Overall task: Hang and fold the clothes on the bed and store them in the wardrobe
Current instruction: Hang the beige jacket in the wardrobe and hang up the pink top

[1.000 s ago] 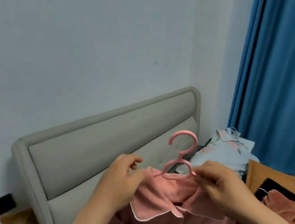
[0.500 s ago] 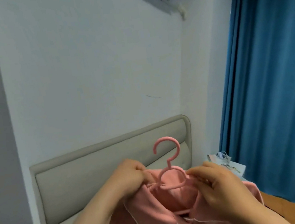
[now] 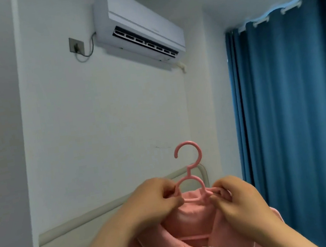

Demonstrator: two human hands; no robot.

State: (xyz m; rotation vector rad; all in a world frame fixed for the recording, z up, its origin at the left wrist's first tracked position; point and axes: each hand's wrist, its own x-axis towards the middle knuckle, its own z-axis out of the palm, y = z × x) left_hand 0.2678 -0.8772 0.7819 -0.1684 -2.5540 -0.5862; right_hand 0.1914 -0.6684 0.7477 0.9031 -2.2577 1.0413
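A pink plastic hanger (image 3: pixel 190 161) stands upright in front of me, its hook pointing left. A pink shirt with white piping (image 3: pixel 193 242) hangs on it, collar spread below the hanger's neck. My left hand (image 3: pixel 158 199) pinches the hanger's left shoulder together with the collar cloth. My right hand (image 3: pixel 237 198) pinches the right shoulder and the cloth there. The shirt's lower part runs out of the frame, and the bed's surface is out of view.
The grey padded headboard (image 3: pixel 99 214) runs behind my hands against a white wall. A white air conditioner (image 3: pixel 138 26) is mounted high on that wall. Blue curtains (image 3: pixel 293 105) fill the right side.
My view has tilted upward, so the bed and the clothes on it dropped out of sight. Both hands raised the hanger with the shirt and now pinch it close to the neck.
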